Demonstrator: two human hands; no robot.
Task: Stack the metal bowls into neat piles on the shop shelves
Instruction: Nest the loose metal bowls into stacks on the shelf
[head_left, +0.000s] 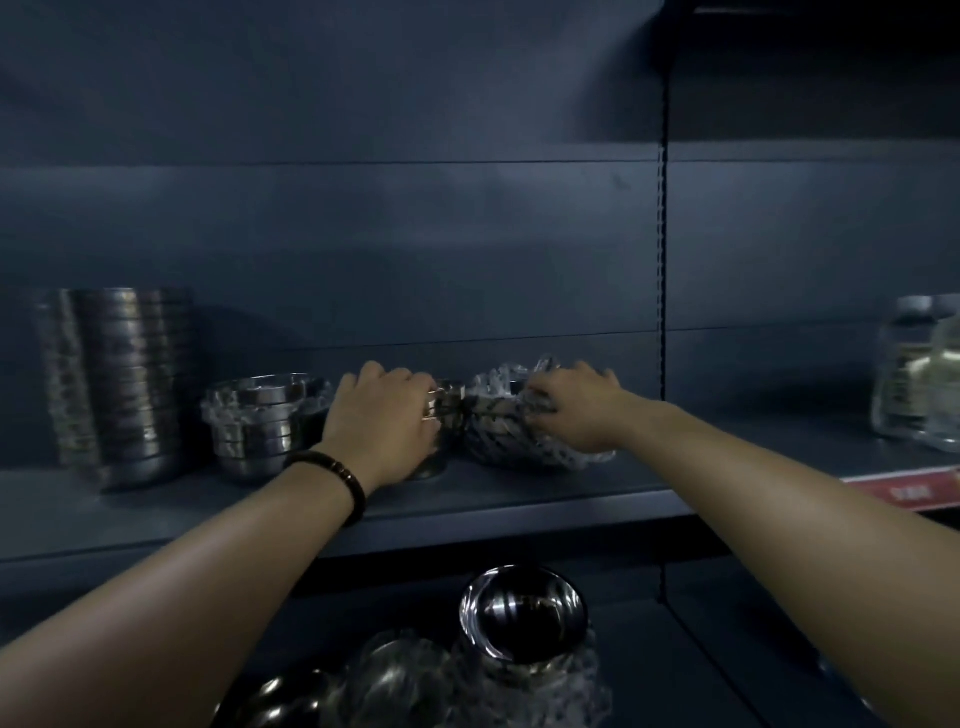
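Set well back on the upper shelf (519, 499), behind its front edge, near the back panel; wide gap rightward to the jars (919, 374). Counted there: 4 piles of metal bowls: tall pile (119, 384), short wrapped pile (260, 426), small bare pile (447, 410), netted pile (509, 441). Narrow bases down, long axes vertical. Left hand (384, 421) grip curled round the small bare pile; right hand (571, 410) grip pinching the netted pile's rim.

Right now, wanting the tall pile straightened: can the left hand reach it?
Probably yes, once the left hand frees its bowls: the tall pile stands open in front, only the short stack between.
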